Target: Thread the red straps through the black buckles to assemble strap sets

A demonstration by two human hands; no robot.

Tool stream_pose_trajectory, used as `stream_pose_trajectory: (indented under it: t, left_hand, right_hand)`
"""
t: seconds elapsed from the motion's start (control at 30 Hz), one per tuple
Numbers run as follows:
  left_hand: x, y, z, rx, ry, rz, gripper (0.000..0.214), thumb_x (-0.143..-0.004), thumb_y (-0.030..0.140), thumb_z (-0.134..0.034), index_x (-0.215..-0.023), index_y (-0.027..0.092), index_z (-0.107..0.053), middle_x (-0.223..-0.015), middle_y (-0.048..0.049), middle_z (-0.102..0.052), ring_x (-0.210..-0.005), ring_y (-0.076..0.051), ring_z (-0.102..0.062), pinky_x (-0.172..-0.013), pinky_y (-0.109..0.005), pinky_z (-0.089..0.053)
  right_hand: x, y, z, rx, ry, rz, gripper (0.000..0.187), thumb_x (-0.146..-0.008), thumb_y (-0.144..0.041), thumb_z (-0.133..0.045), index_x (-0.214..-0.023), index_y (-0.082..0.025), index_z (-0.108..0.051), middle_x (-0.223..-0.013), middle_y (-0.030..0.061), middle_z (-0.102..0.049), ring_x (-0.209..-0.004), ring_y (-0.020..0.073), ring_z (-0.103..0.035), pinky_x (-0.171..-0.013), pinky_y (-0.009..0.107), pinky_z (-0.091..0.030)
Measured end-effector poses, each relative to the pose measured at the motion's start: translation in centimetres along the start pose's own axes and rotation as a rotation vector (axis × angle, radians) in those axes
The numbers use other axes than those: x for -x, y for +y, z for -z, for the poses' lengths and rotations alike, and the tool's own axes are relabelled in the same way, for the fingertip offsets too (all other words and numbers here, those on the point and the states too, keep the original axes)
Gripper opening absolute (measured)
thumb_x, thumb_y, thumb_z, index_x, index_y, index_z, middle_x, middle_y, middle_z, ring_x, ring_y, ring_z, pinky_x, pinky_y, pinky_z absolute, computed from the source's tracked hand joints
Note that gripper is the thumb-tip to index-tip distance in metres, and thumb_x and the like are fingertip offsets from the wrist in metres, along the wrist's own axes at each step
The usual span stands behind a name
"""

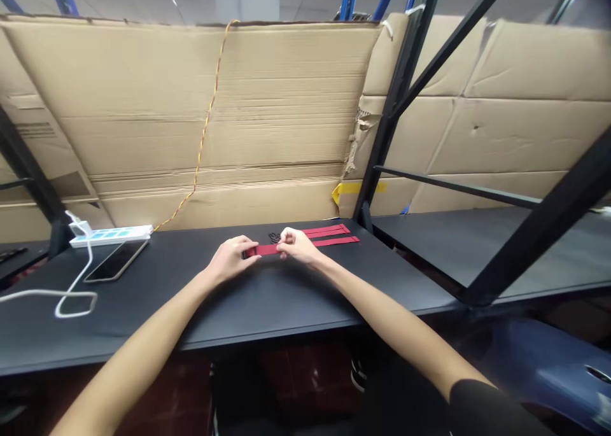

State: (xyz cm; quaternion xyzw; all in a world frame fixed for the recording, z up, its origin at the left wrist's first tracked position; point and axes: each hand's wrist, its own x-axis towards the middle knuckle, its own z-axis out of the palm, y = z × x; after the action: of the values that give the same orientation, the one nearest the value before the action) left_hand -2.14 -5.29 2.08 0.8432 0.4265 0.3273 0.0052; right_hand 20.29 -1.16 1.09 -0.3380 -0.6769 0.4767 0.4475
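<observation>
A red strap (pixel 266 249) lies across the dark tabletop in front of me. My left hand (pixel 231 258) is closed on its left end, where a small dark piece shows by the fingertips. Farther right, my right hand (pixel 296 245) pinches at the strap from above, its fingertips bent together; what exactly they grip is too small to see. Beyond the right hand, more red straps (pixel 329 232) stretch to the right, partly hidden by that hand. A small black cord-like bundle (pixel 273 237) sits just behind the strap, between my hands.
A white power strip (pixel 112 235) with a plugged-in white cable (pixel 76 293) stands at the left, beside a phone (pixel 117 261). Cardboard panels (pixel 286 118) back the table. A twisted yellow cord (pixel 205 127) hangs down them. Black metal posts (pixel 389 127) flank the surface.
</observation>
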Motion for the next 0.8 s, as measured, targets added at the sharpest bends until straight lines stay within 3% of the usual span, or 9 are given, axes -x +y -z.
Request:
stream_pose_trajectory:
  t: [0.27,0.33,0.4,0.5,0.57,0.63,0.7,0.8]
  left_hand:
    - [-0.1,-0.1,0.0,0.007,-0.053,0.052,0.035,-0.082,0.046,-0.058,-0.107,0.025,-0.072,-0.095,-0.0063,-0.070,-0.082,-0.020,-0.063,-0.076,-0.029,-0.046]
    - [-0.2,-1.0,0.3,-0.021,-0.052,0.099,0.036,-0.082,0.047,-0.058,-0.106,0.024,-0.072,-0.095,-0.0069,-0.070,-0.083,-0.022,-0.063,-0.075,-0.029,-0.046]
    - [-0.3,-2.2,0.9,-0.088,-0.048,0.180,0.036,-0.081,0.048,-0.059,-0.106,0.024,-0.072,-0.097,-0.0079,-0.071,-0.087,-0.024,-0.063,-0.076,-0.030,-0.046]
    - [-0.1,-4.2,1.8,-0.207,-0.071,0.334,0.035,-0.080,0.044,-0.060,-0.107,0.024,-0.070,-0.103,-0.0101,-0.071,-0.095,-0.030,-0.062,-0.078,-0.034,-0.045]
    - [0.2,-5.3,2.2,-0.255,-0.102,0.421,0.034,-0.080,0.039,-0.061,-0.108,0.023,-0.070,-0.104,-0.0117,-0.070,-0.097,-0.032,-0.062,-0.080,-0.037,-0.045]
    - [0.4,-6.1,2.4,-0.305,-0.091,0.470,0.032,-0.080,0.034,-0.060,-0.108,0.021,-0.069,-0.109,-0.0138,-0.068,-0.101,-0.034,-0.060,-0.083,-0.041,-0.044]
    - [0.4,-6.2,2.5,-0.358,-0.036,0.465,0.031,-0.082,0.032,-0.058,-0.109,0.020,-0.067,-0.116,-0.0149,-0.065,-0.106,-0.034,-0.058,-0.087,-0.043,-0.043]
    - [0.0,-4.8,2.1,-0.348,0.035,0.352,0.033,-0.087,0.037,-0.053,-0.111,0.019,-0.066,-0.117,-0.0137,-0.064,-0.106,-0.030,-0.058,-0.090,-0.041,-0.043]
  right_hand:
    - [-0.6,0.2,0.7,0.158,-0.054,0.009,0.023,-0.069,-0.030,-0.067,-0.077,-0.020,-0.047,-0.061,-0.0032,-0.060,-0.054,0.0129,-0.059,-0.056,0.027,-0.050]
    - [-0.8,-0.2,2.3,0.335,-0.059,0.051,0.021,-0.076,-0.036,-0.062,-0.084,-0.019,-0.053,-0.068,0.0008,-0.064,-0.061,0.0144,-0.061,-0.061,0.028,-0.049]
    - [-0.8,-0.6,4.7,0.650,0.078,0.107,0.023,-0.080,-0.041,-0.059,-0.083,-0.018,-0.058,-0.074,0.0039,-0.066,-0.070,0.0169,-0.062,-0.066,0.029,-0.048]
    - [-0.8,-0.5,8.9,1.038,0.206,-0.088,0.022,-0.079,-0.039,-0.060,-0.079,-0.017,-0.062,-0.080,0.0091,-0.068,-0.079,0.0227,-0.063,-0.069,0.031,-0.045]
    - [-0.7,0.0,10.9,1.152,0.144,-0.284,0.021,-0.075,-0.037,-0.065,-0.072,-0.016,-0.063,-0.079,0.0122,-0.068,-0.075,0.0240,-0.063,-0.066,0.032,-0.045]
    - [-0.7,0.5,11.8,1.178,0.066,-0.394,0.021,-0.071,-0.034,-0.070,-0.065,-0.017,-0.062,-0.071,0.0112,-0.067,-0.067,0.0227,-0.062,-0.061,0.032,-0.044]
    - [-0.6,0.7,11.5,1.124,-0.029,-0.414,0.022,-0.069,-0.034,-0.072,-0.060,-0.017,-0.061,-0.063,0.0075,-0.065,-0.057,0.0189,-0.059,-0.055,0.030,-0.043]
    - [-0.4,0.2,9.2,0.945,-0.261,-0.329,0.025,-0.068,-0.039,-0.072,-0.060,-0.018,-0.062,-0.058,0.0033,-0.063,-0.050,0.0139,-0.054,-0.049,0.026,-0.040]
